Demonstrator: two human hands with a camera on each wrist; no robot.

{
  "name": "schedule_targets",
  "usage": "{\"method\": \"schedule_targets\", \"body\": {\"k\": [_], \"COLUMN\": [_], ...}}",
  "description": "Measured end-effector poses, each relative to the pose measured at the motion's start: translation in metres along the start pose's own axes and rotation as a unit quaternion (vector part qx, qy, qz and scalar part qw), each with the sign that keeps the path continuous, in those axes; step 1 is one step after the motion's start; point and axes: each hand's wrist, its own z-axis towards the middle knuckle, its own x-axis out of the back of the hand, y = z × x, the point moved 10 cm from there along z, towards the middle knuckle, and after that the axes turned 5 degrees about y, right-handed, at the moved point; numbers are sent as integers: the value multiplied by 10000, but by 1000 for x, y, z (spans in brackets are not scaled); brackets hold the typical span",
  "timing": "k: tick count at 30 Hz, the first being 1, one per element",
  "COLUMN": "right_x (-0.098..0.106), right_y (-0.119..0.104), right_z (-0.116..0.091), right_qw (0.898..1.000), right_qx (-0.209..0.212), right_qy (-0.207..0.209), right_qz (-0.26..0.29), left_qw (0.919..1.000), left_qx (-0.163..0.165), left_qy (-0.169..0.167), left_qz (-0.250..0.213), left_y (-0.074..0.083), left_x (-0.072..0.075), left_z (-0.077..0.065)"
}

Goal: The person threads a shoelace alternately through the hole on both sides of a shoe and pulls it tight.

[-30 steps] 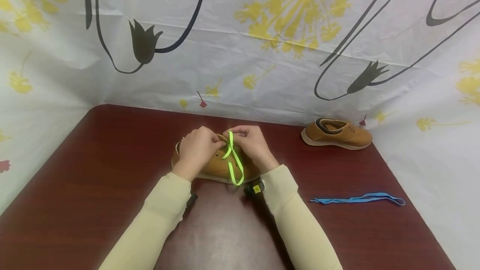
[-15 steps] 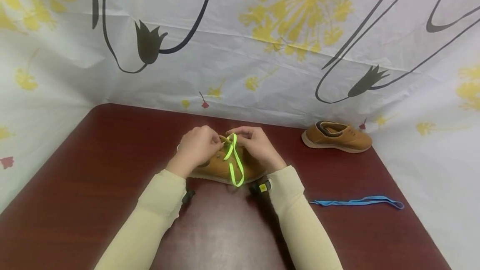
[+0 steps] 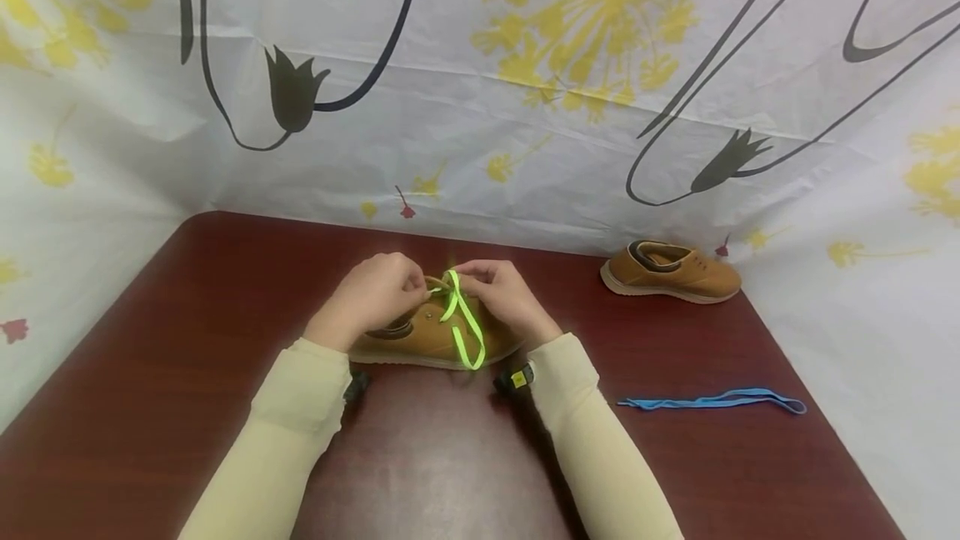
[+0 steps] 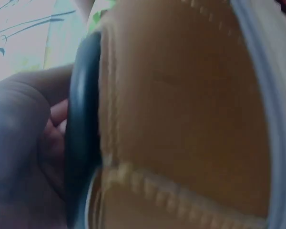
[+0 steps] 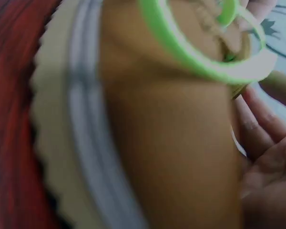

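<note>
A tan shoe (image 3: 420, 338) lies side-on at mid-table, toe to the right, with a bright green shoelace (image 3: 471, 332) looped down its near side. At the opening, my left hand (image 3: 378, 294) pinches a short bit of the lace beside the tongue. My right hand (image 3: 501, 290) grips the lacing flap, thumb and forefinger right at the lace's upper bend. In the left wrist view the dark padded collar (image 4: 83, 119) partly hides the left fingers. The right wrist view shows the lace (image 5: 200, 64) curving over the upper, with the right fingers (image 5: 260, 124) behind the shoe.
A second tan shoe (image 3: 675, 272), without a lace, stands at the table's back right. A folded blue shoelace (image 3: 712, 401) lies near the right edge. Patterned white sheeting (image 3: 450, 123) hangs behind and beside the dark red table (image 3: 187, 357).
My left hand has drawn away leftward from the lacing, uncovering more of the shoe's collar and a bit of lace by the fingertips. The right hand stays at the flap, slightly shifted left.
</note>
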Motion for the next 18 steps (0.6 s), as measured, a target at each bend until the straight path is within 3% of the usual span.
{"method": "schedule_targets", "body": {"k": [7, 18], "right_x": [3, -2], "right_y": [8, 4], "right_z": [-3, -3], "right_qw": [9999, 9988], "right_qx": [-88, 94], "right_qy": [-78, -429], "right_qz": [-41, -203], "left_qw": [9996, 9996], "left_qx": [-127, -211], "left_qy": [-240, -124], "left_qz": [-98, 163], "left_y": [-1, -2], "left_x": [8, 23], "left_z": [-11, -27]}}
